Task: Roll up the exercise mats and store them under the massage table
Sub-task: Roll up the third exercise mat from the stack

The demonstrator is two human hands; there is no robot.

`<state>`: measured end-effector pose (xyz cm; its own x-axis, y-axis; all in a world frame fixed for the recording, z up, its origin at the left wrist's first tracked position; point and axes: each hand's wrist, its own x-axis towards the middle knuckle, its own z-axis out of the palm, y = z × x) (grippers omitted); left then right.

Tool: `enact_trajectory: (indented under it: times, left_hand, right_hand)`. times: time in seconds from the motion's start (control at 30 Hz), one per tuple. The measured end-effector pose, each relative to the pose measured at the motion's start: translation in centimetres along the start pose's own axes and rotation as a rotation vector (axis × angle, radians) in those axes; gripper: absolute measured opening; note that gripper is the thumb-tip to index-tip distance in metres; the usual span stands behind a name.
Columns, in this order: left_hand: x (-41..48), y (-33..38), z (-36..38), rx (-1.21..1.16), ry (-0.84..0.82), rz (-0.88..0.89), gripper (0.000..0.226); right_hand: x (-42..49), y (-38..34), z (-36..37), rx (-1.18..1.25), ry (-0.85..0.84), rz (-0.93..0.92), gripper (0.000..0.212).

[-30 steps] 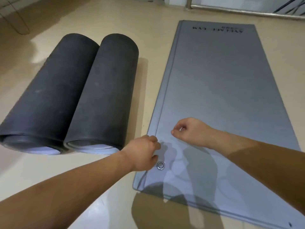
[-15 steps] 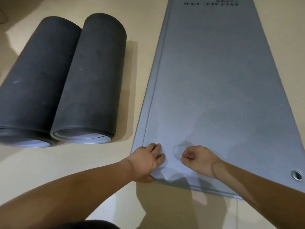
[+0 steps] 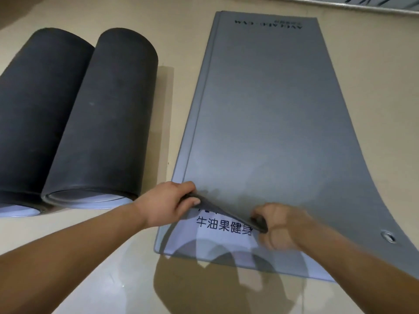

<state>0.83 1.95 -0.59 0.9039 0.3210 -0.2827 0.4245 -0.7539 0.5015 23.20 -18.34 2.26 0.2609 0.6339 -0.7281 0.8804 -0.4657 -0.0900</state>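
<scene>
So the flat grey mat [image 3: 272, 109] is stretched out on the beige floor [image 3: 176, 41], taking up the middle and right of the view, with its long side running from 6 o'clock up to 12 o'clock. Its near left corner, about 6 o'clock, is peeled up off a paler layer [image 3: 226, 242] underneath, and you can read a row of dark printed characters [image 3: 224, 225] on that layer right below the raised flap.

Both hands are on that flap. The left hand [image 3: 167, 201] comes in from 8 o'clock and is clenched round the lifted edge right at the corner. The right hand [image 3: 280, 227] comes in from 4 o'clock and is pretty blurry, but its fingers are curled round the same edge a bit further along, so it's grasping the mat too. The edge sags in a slanted line between the two hands.

There's a metal eyelet [image 3: 388, 237] in the mat's near right corner at 4 o'clock, lying flat. Upside-down lettering [image 3: 268, 23] sits at the far end, 12 o'clock.

Over at 9 o'clock, two dark mats are already rolled: the left roll [image 3: 29, 121] and the right roll [image 3: 102, 116] lie on the floor side by side, touching, open ends facing the camera. They're beside the flat mat, with a strip of floor between. A metal rail [image 3: 340, 5] runs along 1 o'clock.
</scene>
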Motion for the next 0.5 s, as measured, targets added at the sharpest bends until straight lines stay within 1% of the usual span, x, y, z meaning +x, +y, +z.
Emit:
enact_trajectory:
  times: [0.07,0.13,0.2,0.3,0.37,0.43,0.5]
  left_hand:
    - [0.7,0.2,-1.2,-0.121,0.069,-0.067,0.015]
    - [0.9,0.6,-1.8,-0.243,0.104,-0.159,0.015]
    - [0.7,0.9,-2.0,-0.287,0.095,-0.212,0.019]
    - [0.3,1.9,-3.0,-0.364,0.040,-0.240,0.028]
    - [0.3,3.1,-4.9,-0.472,-0.059,-0.271,0.034]
    - [0.3,4.3,-7.2,-0.525,-0.243,-0.318,0.035]
    - [0.4,4.9,-8.9,-0.600,-0.382,-0.395,0.040]
  right_hand:
    - [-1.6,2.3,-0.2,-0.050,0.013,0.097,0.048]
    - [-3.1,4.3,0.0,-0.079,0.047,0.155,0.040]
    - [-3.9,5.5,0.1,-0.079,0.052,0.155,0.025]
    - [-4.8,6.9,-2.0,-0.030,-0.009,0.107,0.014]
    - [-6.0,7.5,-4.9,0.007,-0.088,0.095,0.011]
    - [-7.1,7.9,-8.1,-0.005,-0.193,0.084,0.014]
    - [-7.5,7.9,-10.5,0.061,-0.338,0.069,0.014]
